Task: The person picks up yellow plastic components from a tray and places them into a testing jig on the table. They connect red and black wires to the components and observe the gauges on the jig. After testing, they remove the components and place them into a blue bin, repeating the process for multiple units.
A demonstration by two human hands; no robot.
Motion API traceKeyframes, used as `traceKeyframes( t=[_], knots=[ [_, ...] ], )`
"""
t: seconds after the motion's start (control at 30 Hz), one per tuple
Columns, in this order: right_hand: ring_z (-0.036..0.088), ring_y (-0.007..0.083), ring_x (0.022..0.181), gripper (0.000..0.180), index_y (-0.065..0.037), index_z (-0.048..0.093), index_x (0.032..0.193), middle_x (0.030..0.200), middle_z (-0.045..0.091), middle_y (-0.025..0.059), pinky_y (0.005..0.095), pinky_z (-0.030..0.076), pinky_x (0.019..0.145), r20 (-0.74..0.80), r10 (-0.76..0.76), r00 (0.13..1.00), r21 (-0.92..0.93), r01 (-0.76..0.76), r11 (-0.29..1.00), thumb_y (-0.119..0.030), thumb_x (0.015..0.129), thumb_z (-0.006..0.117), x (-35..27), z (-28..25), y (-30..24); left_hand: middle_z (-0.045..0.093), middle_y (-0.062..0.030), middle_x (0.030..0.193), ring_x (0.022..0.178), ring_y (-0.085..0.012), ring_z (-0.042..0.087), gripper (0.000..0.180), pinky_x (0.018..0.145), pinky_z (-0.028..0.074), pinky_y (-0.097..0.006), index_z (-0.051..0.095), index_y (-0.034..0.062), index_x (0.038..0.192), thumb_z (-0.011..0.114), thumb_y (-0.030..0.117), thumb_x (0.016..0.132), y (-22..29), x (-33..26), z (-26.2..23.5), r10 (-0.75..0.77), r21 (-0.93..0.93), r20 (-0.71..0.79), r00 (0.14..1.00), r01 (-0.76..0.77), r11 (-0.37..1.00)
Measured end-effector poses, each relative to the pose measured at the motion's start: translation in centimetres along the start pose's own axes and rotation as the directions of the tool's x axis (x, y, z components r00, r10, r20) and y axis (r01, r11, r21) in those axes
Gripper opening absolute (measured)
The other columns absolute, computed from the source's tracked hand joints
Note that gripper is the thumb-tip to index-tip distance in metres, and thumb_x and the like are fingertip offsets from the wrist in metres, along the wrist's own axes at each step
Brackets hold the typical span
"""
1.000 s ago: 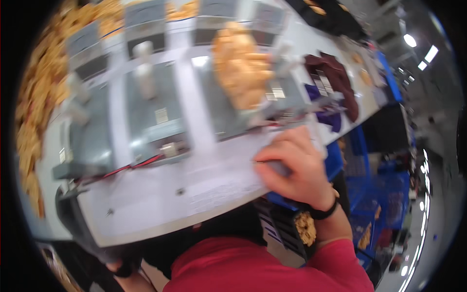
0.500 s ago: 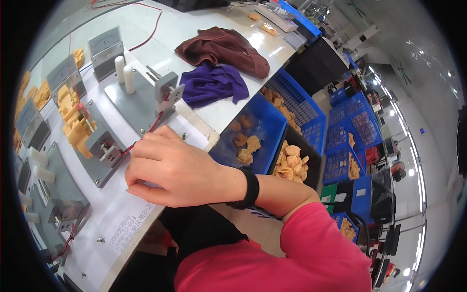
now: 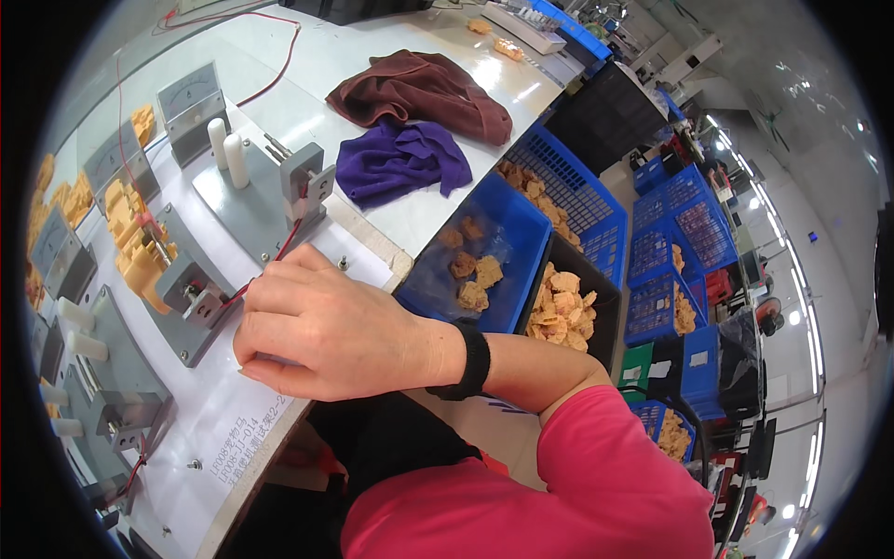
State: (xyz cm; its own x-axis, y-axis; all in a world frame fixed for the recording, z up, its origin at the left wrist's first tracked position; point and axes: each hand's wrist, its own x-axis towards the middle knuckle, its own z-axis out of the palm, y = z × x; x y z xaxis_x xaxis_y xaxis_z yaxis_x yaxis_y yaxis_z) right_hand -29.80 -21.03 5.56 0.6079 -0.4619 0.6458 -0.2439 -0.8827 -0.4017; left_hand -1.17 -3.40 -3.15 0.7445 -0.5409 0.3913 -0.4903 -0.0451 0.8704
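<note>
My right hand (image 3: 321, 326) rests at the near edge of the white worktable (image 3: 223, 396), back upward and fingers curled inward. Whatever its fingers hold, if anything, is hidden beneath them. Just beyond the fingertips stands a grey test fixture (image 3: 191, 298) with yellow-orange plastic parts (image 3: 130, 233) on it. Farther back is another grey fixture (image 3: 251, 200) with two white posts (image 3: 235, 158) and a metal end block (image 3: 305, 182). A red wire (image 3: 239, 293) runs from the fixtures toward my hand. My left hand is out of view.
Dial meters (image 3: 189, 102) stand behind the fixtures. Brown cloth (image 3: 424, 98) and purple cloth (image 3: 400, 163) lie on the table. Right of it are a blue bin (image 3: 517, 233) with bagged parts, a black bin of yellowish parts (image 3: 563, 312), and stacked blue crates (image 3: 596, 224).
The view has shifted slightly, so the fixtures and cloths sit a little farther left. My right hand keeps nearly the same curled pose at the table edge.
</note>
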Motion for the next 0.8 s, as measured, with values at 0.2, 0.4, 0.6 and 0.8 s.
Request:
traceKeyframes(
  t=[0.2, 0.4, 0.6, 0.8],
  knots=[
    [0.056, 0.0215, 0.083, 0.013, -0.012, 0.062, 0.086, 0.084, 0.053, 0.0022, 0.0350, 0.041, 0.085, 0.001, -0.008, 1.000, -0.003, 0.008, 1.000, -0.012, 0.081, 0.074, 0.0, 0.0, -0.2, 0.047, -0.0152, 0.138, 0.126, -0.0256, 0.048, 0.055, 0.106, 0.041, -0.037, 0.035, -0.0022, 0.147, 0.046, 0.025, 0.100, 0.1, 0.0, -0.2, 0.007, 0.002, 0.014, 1.000, -0.007, 1.000],
    [0.056, 0.0209, 0.083, 0.010, -0.012, 0.062, 0.082, 0.082, 0.054, 0.0021, 0.0348, 0.040, 0.083, -0.013, -0.016, 1.000, -0.004, 0.016, 1.000, -0.014, 0.081, 0.072, 0.0, -0.1, -0.1, 0.046, -0.0149, 0.140, 0.128, -0.0260, 0.047, 0.056, 0.107, 0.041, -0.037, 0.035, -0.0023, 0.147, 0.046, 0.026, 0.100, 0.3, -0.2, -0.5, 0.007, 0.007, 0.019, 1.000, -0.007, 1.000],
    [0.058, 0.0223, 0.085, 0.010, -0.011, 0.062, 0.081, 0.084, 0.056, 0.0031, 0.0364, 0.041, 0.083, 0.047, -0.009, 0.999, -0.041, 0.011, 0.999, -0.013, 0.080, 0.071, 0.7, -0.4, -0.2, 0.046, -0.0146, 0.141, 0.130, -0.0263, 0.046, 0.056, 0.108, 0.040, -0.038, 0.035, -0.0024, 0.147, 0.045, 0.026, 0.101, -0.3, -0.4, -3.2, -0.011, 0.027, -0.014, 1.000, 0.012, 1.000],
    [0.058, 0.0227, 0.079, 0.016, -0.011, 0.068, 0.088, 0.083, 0.060, 0.0021, 0.0350, 0.041, 0.079, 0.151, 0.060, 0.987, -0.072, -0.049, 0.996, -0.005, 0.075, 0.075, 0.5, -0.8, -0.2, 0.048, -0.0138, 0.135, 0.124, -0.0233, 0.049, 0.054, 0.104, 0.041, -0.035, 0.036, -0.0030, 0.145, 0.048, 0.025, 0.100, 0.3, -0.2, -5.0, 0.018, 0.143, -0.005, 1.000, -0.017, 0.990]
  ],
)
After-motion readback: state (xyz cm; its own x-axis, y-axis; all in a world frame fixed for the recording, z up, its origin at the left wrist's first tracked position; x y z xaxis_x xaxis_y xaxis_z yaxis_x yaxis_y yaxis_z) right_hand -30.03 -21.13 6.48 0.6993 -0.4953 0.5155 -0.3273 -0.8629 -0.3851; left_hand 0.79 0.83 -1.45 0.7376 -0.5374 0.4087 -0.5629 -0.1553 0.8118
